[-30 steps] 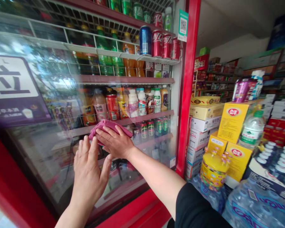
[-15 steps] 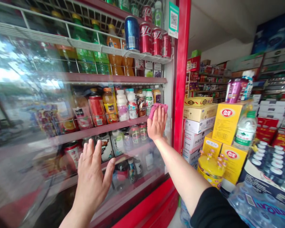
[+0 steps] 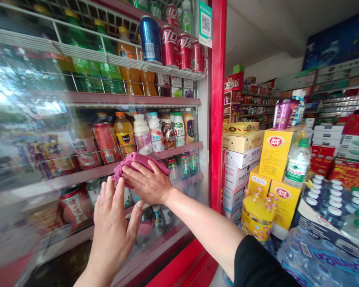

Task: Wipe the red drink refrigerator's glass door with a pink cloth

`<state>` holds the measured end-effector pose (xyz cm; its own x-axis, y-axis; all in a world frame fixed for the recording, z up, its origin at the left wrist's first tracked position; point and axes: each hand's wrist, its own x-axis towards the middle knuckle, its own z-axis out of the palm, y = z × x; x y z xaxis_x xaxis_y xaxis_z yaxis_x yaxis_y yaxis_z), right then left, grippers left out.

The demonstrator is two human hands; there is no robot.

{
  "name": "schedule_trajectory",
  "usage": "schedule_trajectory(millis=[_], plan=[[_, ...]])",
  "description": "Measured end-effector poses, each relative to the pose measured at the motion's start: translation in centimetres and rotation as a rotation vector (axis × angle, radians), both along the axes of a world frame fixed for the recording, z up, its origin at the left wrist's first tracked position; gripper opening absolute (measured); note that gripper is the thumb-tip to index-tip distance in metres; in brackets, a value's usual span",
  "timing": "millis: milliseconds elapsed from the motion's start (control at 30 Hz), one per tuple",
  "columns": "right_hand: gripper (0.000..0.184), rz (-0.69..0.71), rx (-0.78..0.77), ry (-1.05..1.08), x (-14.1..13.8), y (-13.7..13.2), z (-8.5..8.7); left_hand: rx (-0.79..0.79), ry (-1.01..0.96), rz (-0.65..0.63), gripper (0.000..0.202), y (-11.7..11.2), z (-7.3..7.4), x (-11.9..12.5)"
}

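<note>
My right hand (image 3: pixel 148 183) lies flat over a folded pink cloth (image 3: pixel 131 163), pressing it to the glass door (image 3: pixel 179 217) of a drinks cooler. Its fingers stretch to the left across the cloth. Lower and to the left, my left hand (image 3: pixel 113 223) is raised with fingers extended and thumb apart, holding nothing. Its fingertips come close to the cloth; whether that palm touches the glass I cannot tell. Behind the pane, bottles and cans stand on wire shelves, among them an orange juice bottle (image 3: pixel 124 133) just above the cloth and a blue can (image 3: pixel 150 40) higher up.
The cooler's red frame (image 3: pixel 218 99) runs upright right of the glass, with a QR code sticker (image 3: pixel 205 24) near its top. Yellow cartons (image 3: pixel 275 155), a large water bottle (image 3: pixel 298 163) and wrapped bottle packs (image 3: pixel 323 255) are stacked at right. Reflections blur the pane's left side.
My right hand has swept the pink cloth leftward and slightly down across the glass, close to my left hand. My left hand stays nearly in place. The view has turned slightly right.
</note>
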<state>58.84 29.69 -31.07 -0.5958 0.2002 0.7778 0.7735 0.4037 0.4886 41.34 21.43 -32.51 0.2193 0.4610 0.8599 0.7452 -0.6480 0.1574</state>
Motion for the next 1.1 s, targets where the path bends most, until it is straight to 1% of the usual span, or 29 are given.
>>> schedule_trajectory(millis=[100,167,267,433,533,600,700,767,833,1000,1067,1100], plan=[[0.058,0.046,0.002,-0.041,2.0,1.1,0.8,-0.004,-0.004,0.005,0.084,0.2,-0.1,0.4],[0.061,0.019,0.019,0.01,3.9,1.7,1.7,0.011,-0.009,0.006,0.084,0.3,-0.3,0.6],[0.065,-0.083,0.03,0.192,7.5,1.9,3.3,0.026,-0.007,-0.006,0.085,0.3,-0.5,1.0],[0.069,-0.242,0.045,0.492,14.4,2.1,5.9,0.036,-0.001,-0.026,0.086,0.1,-0.6,1.5],[0.073,-0.309,0.098,0.685,18.0,2.8,6.4,0.038,0.006,-0.031,0.086,-0.1,-0.5,1.5],[0.074,-0.337,0.119,0.788,19.6,3.3,6.1,0.038,0.008,-0.031,0.086,-0.2,-0.5,1.5],[0.075,-0.353,0.125,0.823,20.5,3.8,4.7,0.038,0.003,-0.03,0.085,-0.2,-0.8,1.4],[0.075,-0.362,0.13,0.828,20.4,3.8,3.0,0.032,0.006,-0.03,0.086,-0.1,-1.3,1.4],[0.075,-0.374,0.123,0.838,20.1,3.7,0.6,0.021,0.017,-0.03,0.086,0.0,-1.8,1.5],[0.075,-0.39,0.058,0.848,19.4,2.9,-6.4,0.021,0.006,-0.04,0.084,0.0,-2.7,1.5],[0.076,-0.399,0.038,0.865,19.1,2.6,-8.3,0.031,0.007,-0.043,0.084,0.0,-2.7,1.5],[0.076,-0.404,0.033,0.877,18.9,2.6,-8.7,0.037,0.009,-0.044,0.084,0.0,-2.7,1.4]])
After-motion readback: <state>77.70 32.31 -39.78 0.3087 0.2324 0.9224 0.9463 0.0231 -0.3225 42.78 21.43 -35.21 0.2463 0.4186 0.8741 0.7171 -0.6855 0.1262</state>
